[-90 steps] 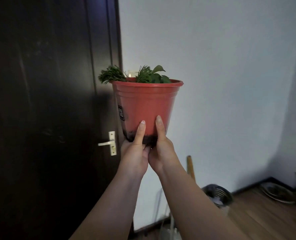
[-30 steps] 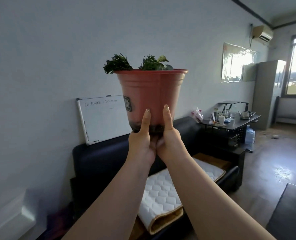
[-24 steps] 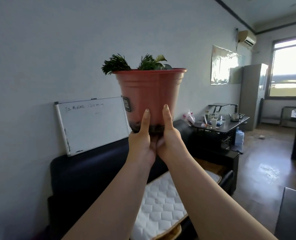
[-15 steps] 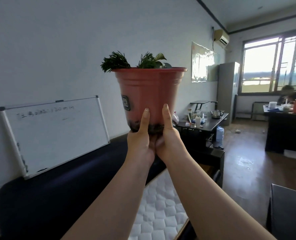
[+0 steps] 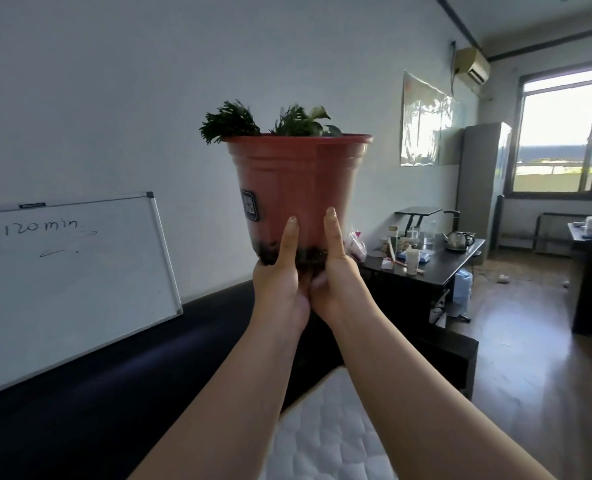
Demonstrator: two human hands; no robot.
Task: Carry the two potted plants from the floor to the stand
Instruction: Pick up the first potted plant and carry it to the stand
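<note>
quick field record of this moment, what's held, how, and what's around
held: red plastic pot with green plant, upright
left hand: cupping the pot's base, thumb up its side
right hand: same, touching the left hand
pot base: soil stuck on it
left background: whiteboard leaning on wall, atop dark sofa
right background: cluttered black table, kettle
stand: none identifiable
second pot: not in view

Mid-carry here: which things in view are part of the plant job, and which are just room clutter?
Part of the job:
red potted plant, held up from below
left hand and right hand, both cupping its base

Just lying about:
whiteboard leaning on the wall
black sofa
quilted white cushion
kettle on the dark table

No stand identifiable yet.
</note>
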